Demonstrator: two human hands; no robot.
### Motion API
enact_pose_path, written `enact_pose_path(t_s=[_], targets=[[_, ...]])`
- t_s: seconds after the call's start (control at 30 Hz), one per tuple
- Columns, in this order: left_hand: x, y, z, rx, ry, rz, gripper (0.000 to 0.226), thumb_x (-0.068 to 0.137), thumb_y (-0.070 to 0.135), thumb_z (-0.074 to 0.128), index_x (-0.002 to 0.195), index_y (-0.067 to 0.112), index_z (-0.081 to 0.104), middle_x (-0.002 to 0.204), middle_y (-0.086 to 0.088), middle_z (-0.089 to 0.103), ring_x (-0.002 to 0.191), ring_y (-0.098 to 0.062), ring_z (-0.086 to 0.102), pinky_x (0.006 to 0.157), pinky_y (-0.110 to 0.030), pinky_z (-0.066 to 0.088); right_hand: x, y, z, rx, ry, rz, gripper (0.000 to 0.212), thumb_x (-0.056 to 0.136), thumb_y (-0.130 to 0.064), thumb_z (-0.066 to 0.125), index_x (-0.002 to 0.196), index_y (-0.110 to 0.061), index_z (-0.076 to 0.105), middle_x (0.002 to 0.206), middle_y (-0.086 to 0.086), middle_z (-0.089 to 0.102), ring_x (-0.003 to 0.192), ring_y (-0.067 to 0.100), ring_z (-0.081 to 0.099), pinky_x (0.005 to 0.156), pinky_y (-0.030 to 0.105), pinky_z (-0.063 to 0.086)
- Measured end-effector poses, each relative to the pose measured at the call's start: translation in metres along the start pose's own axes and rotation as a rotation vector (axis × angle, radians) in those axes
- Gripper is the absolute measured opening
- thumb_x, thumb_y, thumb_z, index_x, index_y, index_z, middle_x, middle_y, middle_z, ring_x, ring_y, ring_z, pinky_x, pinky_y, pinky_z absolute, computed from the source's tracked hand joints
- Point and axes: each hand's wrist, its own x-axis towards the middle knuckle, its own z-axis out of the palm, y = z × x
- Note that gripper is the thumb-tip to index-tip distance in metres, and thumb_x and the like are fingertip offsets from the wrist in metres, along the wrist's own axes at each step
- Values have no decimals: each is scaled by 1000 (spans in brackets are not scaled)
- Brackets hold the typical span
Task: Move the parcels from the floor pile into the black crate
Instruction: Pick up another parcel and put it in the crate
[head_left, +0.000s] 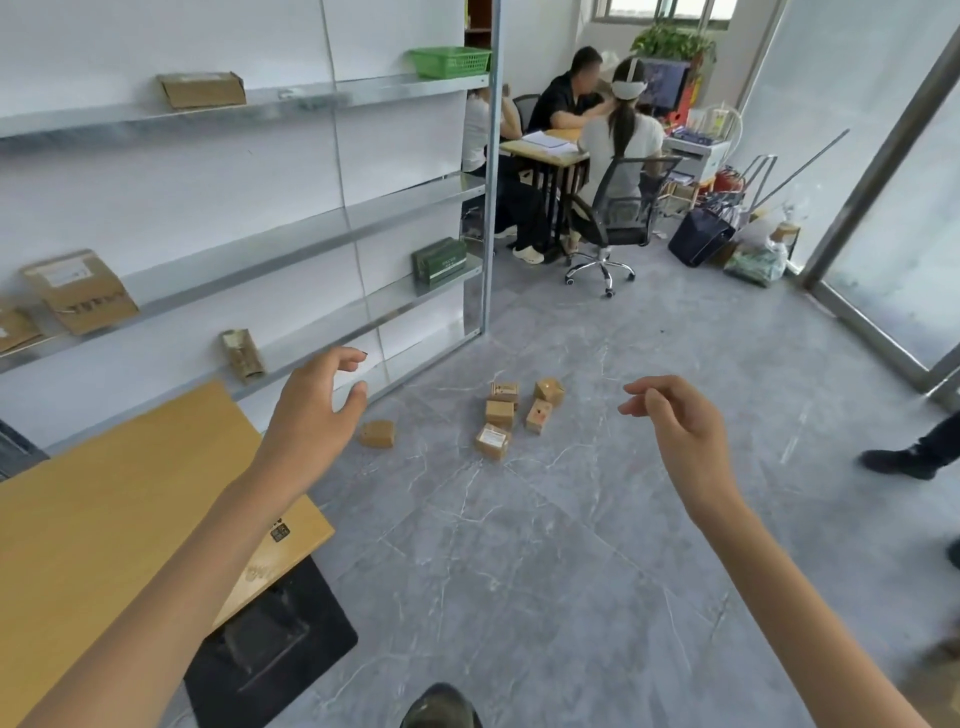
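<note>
Several small brown cardboard parcels (500, 414) lie in a loose pile on the grey floor ahead of me. One more parcel (378, 434) sits apart to their left. The black crate (270, 644) stands on the floor at the lower left, partly under a wooden table. My left hand (311, 410) is raised in front of me, fingers apart and curled, holding nothing. My right hand (675, 431) is also raised to the right of the pile, fingers loosely apart and empty. Both hands are well above and short of the parcels.
A wooden table (104, 519) fills the lower left. Metal shelves (311, 228) with a few boxes and a green basket (451, 61) line the left wall. People sit at a desk (545, 148) at the back. Another person's shoe (904, 460) is at the right edge.
</note>
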Motion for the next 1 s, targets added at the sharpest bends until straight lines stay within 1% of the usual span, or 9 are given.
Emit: enact_pose_path(t_s=[0.07, 0.13, 0.27, 0.3, 0.43, 0.6, 0.73, 0.9, 1.0], targets=[[18, -13, 3, -6, 1, -31, 26, 93, 19, 51, 119, 23, 52, 120, 5, 57, 118, -13, 49, 96, -27, 36, 16, 1, 22, 23, -27, 4, 24, 96, -7, 43, 91, -17, 65, 83, 3, 70, 80, 1, 64, 70, 7, 45], [41, -28, 7, -7, 10, -51, 25, 93, 18, 51, 118, 21, 53, 119, 3, 58, 117, -14, 50, 94, -27, 37, 36, 3, 47, 37, -55, 8, 26, 96, -6, 43, 89, -17, 65, 82, 4, 69, 82, 8, 65, 69, 6, 45], [95, -63, 20, -30, 27, -72, 25, 92, 16, 52, 117, 19, 54, 117, 2, 59, 116, -15, 51, 93, -28, 38, 85, 11, 101, 29, -123, 13, 26, 94, -4, 43, 89, -14, 66, 78, 1, 69, 83, 22, 64, 71, 22, 47], [107, -73, 23, -36, 27, -86, 25, 92, 16, 52, 117, 19, 54, 116, 1, 59, 115, -15, 51, 93, -28, 38, 98, 14, 114, 24, -136, 19, 26, 94, -3, 43, 89, -13, 67, 78, 1, 69, 82, 23, 63, 69, 22, 46], [153, -115, 36, -46, 8, -161, 24, 93, 16, 51, 116, 21, 53, 115, 2, 59, 114, -14, 51, 90, -25, 35, 153, 24, 164, 21, -205, 84, 26, 93, 0, 42, 91, -9, 66, 74, 0, 67, 75, 19, 59, 54, 11, 41], [210, -164, 52, -11, -57, -236, 26, 94, 18, 50, 119, 21, 52, 117, 1, 58, 114, -16, 50, 88, -26, 35, 209, 49, 218, -1, -265, 155, 24, 95, 0, 42, 95, -6, 65, 84, 13, 67, 78, 17, 61, 70, 15, 46], [251, -184, 76, 9, -99, -269, 25, 93, 16, 50, 118, 19, 53, 115, 0, 58, 111, -15, 52, 86, -24, 36, 254, 69, 251, -4, -289, 227, 25, 95, -1, 42, 91, -12, 64, 77, 5, 66, 71, 9, 62, 65, 7, 45], [316, -203, 120, 18, -181, -288, 25, 93, 16, 49, 118, 16, 53, 115, -2, 58, 112, -16, 51, 89, -23, 37, 331, 96, 301, 4, -323, 307, 22, 96, 0, 41, 95, -3, 63, 77, 9, 65, 73, 18, 61, 61, 14, 47], [362, -214, 144, 6, -183, -310, 24, 93, 16, 49, 117, 16, 53, 112, -2, 59, 109, -16, 52, 90, -24, 37, 381, 111, 331, -39, -362, 317, 23, 96, -3, 42, 92, -8, 64, 83, 16, 68, 75, 19, 62, 71, 30, 49]])
